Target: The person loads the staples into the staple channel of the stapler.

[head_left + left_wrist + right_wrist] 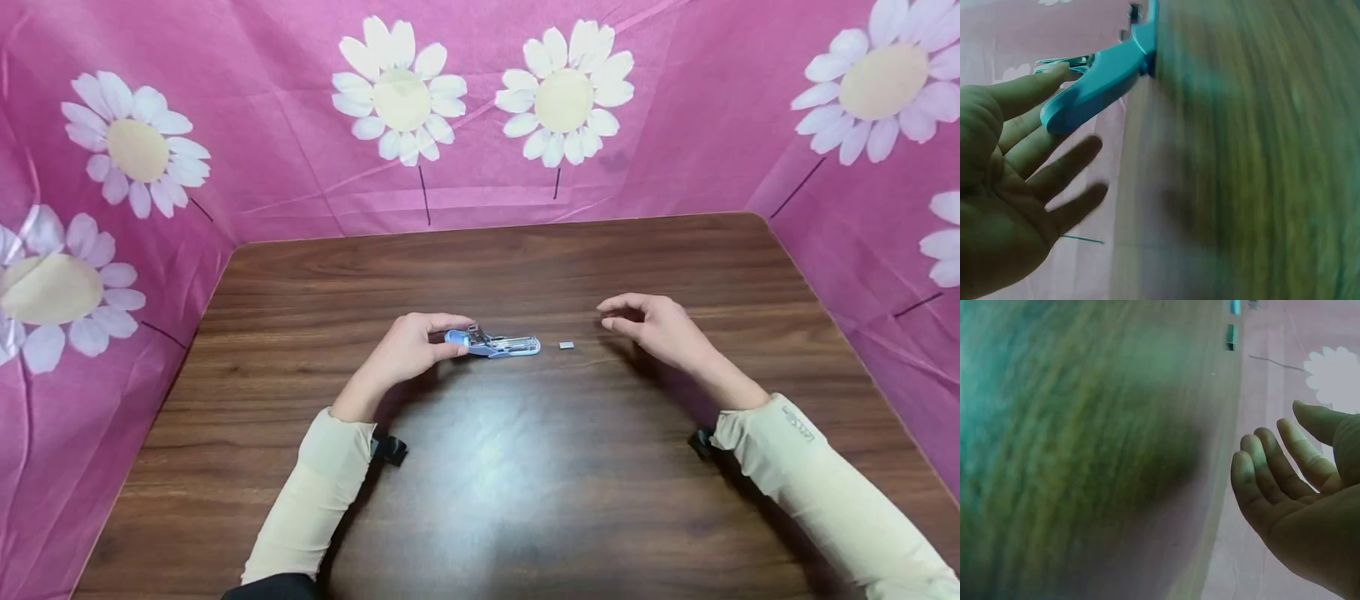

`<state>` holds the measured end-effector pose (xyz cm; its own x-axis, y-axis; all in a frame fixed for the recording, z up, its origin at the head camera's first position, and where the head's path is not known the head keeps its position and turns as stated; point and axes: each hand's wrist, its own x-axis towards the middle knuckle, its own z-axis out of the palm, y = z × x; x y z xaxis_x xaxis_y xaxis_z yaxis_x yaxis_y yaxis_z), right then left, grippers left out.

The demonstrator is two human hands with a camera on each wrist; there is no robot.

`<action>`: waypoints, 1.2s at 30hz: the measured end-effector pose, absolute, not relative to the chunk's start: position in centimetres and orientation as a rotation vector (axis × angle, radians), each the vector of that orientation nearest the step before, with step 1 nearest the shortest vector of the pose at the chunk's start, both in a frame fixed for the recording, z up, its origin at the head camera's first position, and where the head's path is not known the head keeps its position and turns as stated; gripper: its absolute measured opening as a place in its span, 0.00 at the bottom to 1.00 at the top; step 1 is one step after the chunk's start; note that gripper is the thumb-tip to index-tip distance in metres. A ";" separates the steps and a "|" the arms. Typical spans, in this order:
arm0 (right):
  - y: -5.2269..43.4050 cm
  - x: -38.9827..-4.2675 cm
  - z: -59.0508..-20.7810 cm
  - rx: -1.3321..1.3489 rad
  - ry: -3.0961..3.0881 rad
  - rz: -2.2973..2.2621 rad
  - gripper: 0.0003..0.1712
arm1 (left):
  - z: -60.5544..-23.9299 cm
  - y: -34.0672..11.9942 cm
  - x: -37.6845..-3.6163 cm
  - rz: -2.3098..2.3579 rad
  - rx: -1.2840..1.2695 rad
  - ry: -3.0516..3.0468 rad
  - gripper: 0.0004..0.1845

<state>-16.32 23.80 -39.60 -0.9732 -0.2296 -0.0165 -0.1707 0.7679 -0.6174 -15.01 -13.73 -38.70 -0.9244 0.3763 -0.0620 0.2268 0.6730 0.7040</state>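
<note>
A light blue stapler (501, 345) lies open on the dark wooden table (480, 500), near its middle. My left hand (456, 336) holds the stapler's rear end between thumb and fingers. In the left wrist view the stapler (1100, 81) touches the topmost finger while the other fingers (1072, 156) spread loosely. A small strip of staples (567, 344) lies on the wood just right of the stapler's tip. My right hand (617, 315) hovers right of the strip, fingers relaxed and holding nothing. The right wrist view shows that hand's bare palm (1297, 487) and the strip (1230, 336) far off.
Pink cloth with white daisies (401, 92) walls in the table at the back and on both sides. The table's rounded back corners meet the cloth. Both wrist views are blurred over the wood.
</note>
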 end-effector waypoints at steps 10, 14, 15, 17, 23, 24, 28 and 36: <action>22.5 -17.2 -40.5 -0.369 2.748 -0.977 0.14 | -38.8 -13.9 -15.2 1.172 0.455 2.585 0.20; 22.1 -17.4 -40.5 -0.379 2.738 -0.983 0.13 | -38.8 -14.0 -15.2 1.178 0.472 2.586 0.20; 22.0 -17.4 -40.5 -0.381 2.735 -0.985 0.13 | -38.8 -14.0 -15.3 1.181 0.468 2.583 0.20; 21.7 -17.5 -40.5 -0.391 2.733 -0.985 0.12 | -38.8 -14.1 -15.2 1.175 0.468 2.583 0.20; 20.9 -17.4 -40.8 -0.417 2.741 -0.945 0.12 | -38.7 -14.2 -15.3 1.167 0.452 2.585 0.19; 20.9 -17.3 -40.8 -0.419 2.746 -0.929 0.12 | -38.7 -14.2 -15.3 1.167 0.446 2.586 0.18; 20.6 -17.3 -41.0 -0.445 2.758 -0.889 0.12 | -38.5 -14.2 -15.4 1.150 0.444 2.604 0.18; 20.1 -17.6 -41.2 -0.508 2.790 -0.879 0.11 | -38.5 -14.3 -15.4 1.139 0.426 2.607 0.17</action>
